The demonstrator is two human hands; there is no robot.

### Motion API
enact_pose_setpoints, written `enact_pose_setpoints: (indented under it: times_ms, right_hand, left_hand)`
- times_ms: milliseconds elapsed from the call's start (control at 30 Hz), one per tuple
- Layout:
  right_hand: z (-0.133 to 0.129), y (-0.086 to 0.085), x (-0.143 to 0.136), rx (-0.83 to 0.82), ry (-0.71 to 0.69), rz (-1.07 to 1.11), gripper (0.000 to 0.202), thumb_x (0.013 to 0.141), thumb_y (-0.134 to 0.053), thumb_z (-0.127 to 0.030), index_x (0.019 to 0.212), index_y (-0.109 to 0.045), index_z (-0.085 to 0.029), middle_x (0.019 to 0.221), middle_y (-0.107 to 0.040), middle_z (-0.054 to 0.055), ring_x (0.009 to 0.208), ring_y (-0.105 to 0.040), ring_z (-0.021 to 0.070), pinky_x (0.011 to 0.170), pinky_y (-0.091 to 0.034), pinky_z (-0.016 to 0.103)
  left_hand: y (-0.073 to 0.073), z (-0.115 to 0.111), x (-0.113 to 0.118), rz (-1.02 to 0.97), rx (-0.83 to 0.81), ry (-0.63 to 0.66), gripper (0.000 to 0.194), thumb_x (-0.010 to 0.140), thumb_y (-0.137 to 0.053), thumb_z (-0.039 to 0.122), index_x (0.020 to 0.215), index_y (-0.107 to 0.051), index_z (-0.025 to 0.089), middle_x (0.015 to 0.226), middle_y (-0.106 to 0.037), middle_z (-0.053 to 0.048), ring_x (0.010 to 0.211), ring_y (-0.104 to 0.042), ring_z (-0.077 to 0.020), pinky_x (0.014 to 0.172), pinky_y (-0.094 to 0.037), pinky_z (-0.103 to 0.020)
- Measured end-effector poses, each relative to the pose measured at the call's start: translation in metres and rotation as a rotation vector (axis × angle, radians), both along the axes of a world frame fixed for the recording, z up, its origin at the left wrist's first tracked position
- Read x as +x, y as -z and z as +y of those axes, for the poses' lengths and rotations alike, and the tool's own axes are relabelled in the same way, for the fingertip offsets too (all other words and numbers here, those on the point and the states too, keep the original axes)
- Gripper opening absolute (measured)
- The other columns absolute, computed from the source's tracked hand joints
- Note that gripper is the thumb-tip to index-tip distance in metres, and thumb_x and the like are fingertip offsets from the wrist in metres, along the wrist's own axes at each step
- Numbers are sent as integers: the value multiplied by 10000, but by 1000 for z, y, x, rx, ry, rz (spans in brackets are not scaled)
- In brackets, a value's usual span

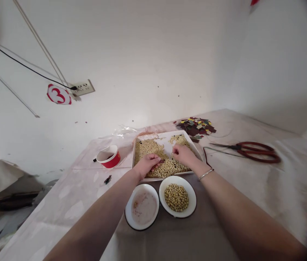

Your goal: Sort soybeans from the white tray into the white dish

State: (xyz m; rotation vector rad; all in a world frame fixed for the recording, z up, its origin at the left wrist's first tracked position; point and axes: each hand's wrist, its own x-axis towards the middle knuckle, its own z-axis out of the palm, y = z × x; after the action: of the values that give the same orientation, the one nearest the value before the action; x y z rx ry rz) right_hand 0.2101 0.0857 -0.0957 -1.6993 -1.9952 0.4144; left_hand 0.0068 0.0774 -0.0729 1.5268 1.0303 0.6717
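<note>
A white tray point(169, 145) of pale yellow, soybean-like beans point(148, 148) lies on the covered table, with several dark bits among them. My left hand point(148, 165) is over its near left part, thumb and fingers pinched on a small dark reddish piece point(161, 161). Over the right half, my right hand point(183, 154) has its fingers curled together low above the beans; whatever is between the fingertips is too small to tell. In front of the tray stand two white bowls with dark rims: the right bowl point(193, 197) holds beans, the left bowl point(145, 214) only a few bits.
A red and white paper cup point(112, 159) stands left of the tray, a small dark object point(107, 179) below it. Behind right lies a pile of coloured scraps point(196, 127). Red-handled scissors point(259, 152) rest at the right. A wall socket point(84, 88) has a cable plugged in.
</note>
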Motion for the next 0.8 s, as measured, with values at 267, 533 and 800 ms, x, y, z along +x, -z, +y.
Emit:
enact_pose_setpoints:
  times_ms: [267,533,800]
  right_hand:
    - [0,0,-4,122,20,76,121,766,-526,-90,822,-620,-141,780,-652,47,734,-583,143,709,-436,265]
    - [-8,-13,-13,151,-56,145,100,775,-536,-211,704,-602,-186,704,-650,23,669,-576,156,638,-419,264]
    - [-36,-26,-42,184,-262,174,125,777,-556,-157,663,-593,-192,695,-613,13,692,-556,151,629,-396,256]
  left_hand:
    - [2,3,-1,-6,-23,12,356,682,-630,458,753,-574,115,628,-536,20,508,-437,-60,428,-293,-173]
    - [1,-1,-2,-42,-78,3,330,699,-623,452,717,-573,126,589,-508,36,460,-388,-44,416,-274,-164]
    - [3,-5,-4,-136,-124,-46,287,722,-606,406,679,-524,134,535,-449,54,452,-368,-50,421,-271,-173]
